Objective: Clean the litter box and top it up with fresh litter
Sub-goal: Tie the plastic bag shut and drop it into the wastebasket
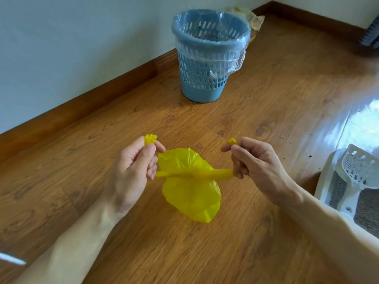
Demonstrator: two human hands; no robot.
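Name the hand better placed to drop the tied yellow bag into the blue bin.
Probably left. Both hands, left hand and right hand, pinch the yellow bag, but the blue bin stands ahead, slightly nearer the left.

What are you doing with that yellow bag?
A person is tying a small yellow bag shut above the wooden floor. The left hand and the right hand each pinch one twisted end of the bag and pull them apart, so a knot is forming in the middle. A blue waste bin with a clear liner stands by the wall ahead. The white litter box, with a scoop resting in it, is at the right.
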